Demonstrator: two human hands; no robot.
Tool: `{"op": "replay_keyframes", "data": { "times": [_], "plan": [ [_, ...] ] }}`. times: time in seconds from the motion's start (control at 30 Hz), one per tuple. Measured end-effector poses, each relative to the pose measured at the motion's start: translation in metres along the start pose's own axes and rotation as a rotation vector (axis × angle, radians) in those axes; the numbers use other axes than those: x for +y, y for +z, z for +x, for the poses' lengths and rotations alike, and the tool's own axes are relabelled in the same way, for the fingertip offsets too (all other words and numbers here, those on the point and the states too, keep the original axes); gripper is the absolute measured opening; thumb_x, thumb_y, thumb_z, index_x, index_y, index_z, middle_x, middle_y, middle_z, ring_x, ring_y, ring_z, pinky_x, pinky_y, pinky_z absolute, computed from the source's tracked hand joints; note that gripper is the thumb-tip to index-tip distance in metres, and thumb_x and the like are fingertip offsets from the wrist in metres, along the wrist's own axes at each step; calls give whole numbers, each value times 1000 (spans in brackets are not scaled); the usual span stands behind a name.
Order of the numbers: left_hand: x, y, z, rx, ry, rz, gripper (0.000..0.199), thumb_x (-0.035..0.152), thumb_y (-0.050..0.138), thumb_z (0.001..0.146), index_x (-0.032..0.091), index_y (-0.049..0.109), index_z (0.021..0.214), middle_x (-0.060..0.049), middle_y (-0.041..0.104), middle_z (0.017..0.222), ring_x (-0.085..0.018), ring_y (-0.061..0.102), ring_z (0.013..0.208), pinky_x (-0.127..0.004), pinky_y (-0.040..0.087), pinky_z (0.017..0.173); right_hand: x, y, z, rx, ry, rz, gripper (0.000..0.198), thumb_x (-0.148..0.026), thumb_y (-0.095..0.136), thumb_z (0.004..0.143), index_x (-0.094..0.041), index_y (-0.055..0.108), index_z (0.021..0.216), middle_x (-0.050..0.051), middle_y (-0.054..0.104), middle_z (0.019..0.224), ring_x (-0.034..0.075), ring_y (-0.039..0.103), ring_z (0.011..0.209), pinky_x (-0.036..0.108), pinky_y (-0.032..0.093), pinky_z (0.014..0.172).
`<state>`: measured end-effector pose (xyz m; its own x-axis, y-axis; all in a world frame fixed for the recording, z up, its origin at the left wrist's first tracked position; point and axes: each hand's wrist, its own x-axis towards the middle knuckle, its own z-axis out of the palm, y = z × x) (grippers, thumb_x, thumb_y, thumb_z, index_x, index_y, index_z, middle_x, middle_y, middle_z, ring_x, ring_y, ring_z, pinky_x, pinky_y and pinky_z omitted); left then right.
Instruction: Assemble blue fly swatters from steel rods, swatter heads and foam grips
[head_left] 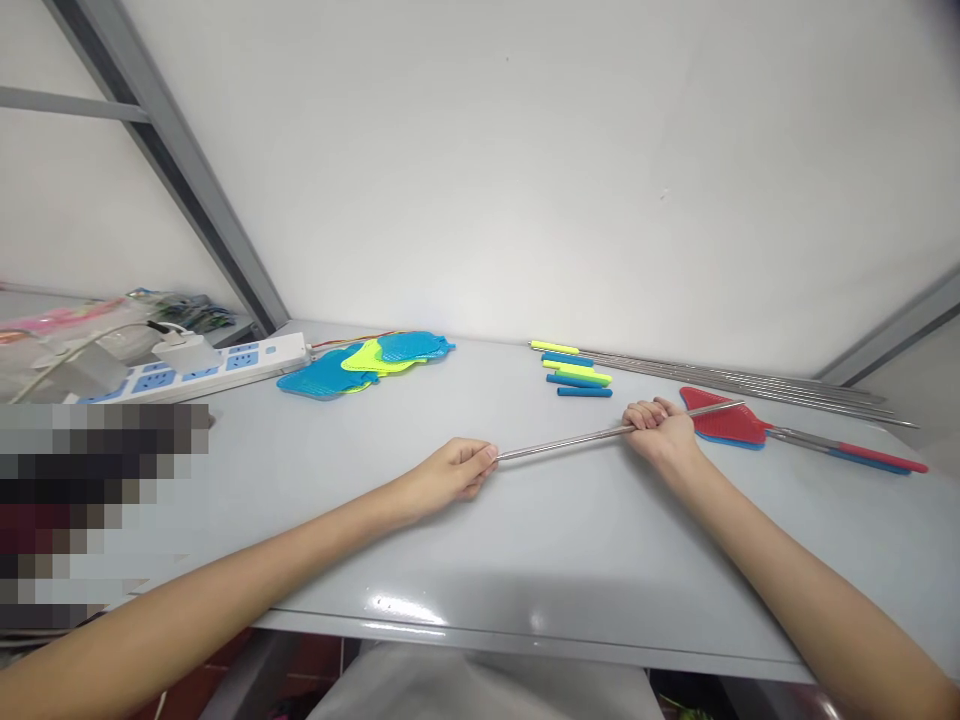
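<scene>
A thin metal rod (562, 443) is stretched between my two hands above the grey table. My left hand (461, 468) is closed round its left end. My right hand (660, 428) wraps the rod farther right, and a length of it sticks out past the fist, over a red fly swatter head (721, 418). That swatter lies on a blue one, and both have metal shafts with coloured grips (881, 457). Behind my right hand are several short yellow and blue sleeves (585, 392). Loose blue and yellow swatter heads (322, 375) are piled at the back left.
Several more metal rods (787, 378) lie along the back right of the table (525, 560). A white power strip (225, 368) with plugs and cables sits at the left. Plastic-wrapped items (67, 325) are beyond it. A white wall (480, 170) and grey frame posts (187, 190) enclose the back.
</scene>
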<state>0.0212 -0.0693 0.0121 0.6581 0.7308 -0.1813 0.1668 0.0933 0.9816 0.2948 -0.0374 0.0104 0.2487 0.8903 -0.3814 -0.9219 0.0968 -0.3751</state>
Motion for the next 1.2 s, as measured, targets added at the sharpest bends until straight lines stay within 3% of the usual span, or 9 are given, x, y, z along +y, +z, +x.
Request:
{"op": "replay_keyframes", "data": {
  "times": [0.67, 1.2],
  "plan": [
    [0, -20, 2, -195, -88, -145, 31, 36, 36, 81, 14, 34, 60, 6, 27, 53, -3, 27, 43, -20, 14, 42, 11, 2, -12, 9, -64, 39, 27, -11, 29, 68, -19, 5, 59, -8, 10, 38, 7, 11, 30, 21, 13, 28],
    [-1, -26, 3, -243, -134, -138, 30, 36, 36, 81, 15, 34, 61, 7, 22, 50, -2, 24, 38, -18, 14, 37, 13, 5, -20, -72, -116, 20, 28, -11, 33, 65, -18, 7, 58, -7, 6, 43, 8, 7, 34, 21, 12, 29]
  ]
}}
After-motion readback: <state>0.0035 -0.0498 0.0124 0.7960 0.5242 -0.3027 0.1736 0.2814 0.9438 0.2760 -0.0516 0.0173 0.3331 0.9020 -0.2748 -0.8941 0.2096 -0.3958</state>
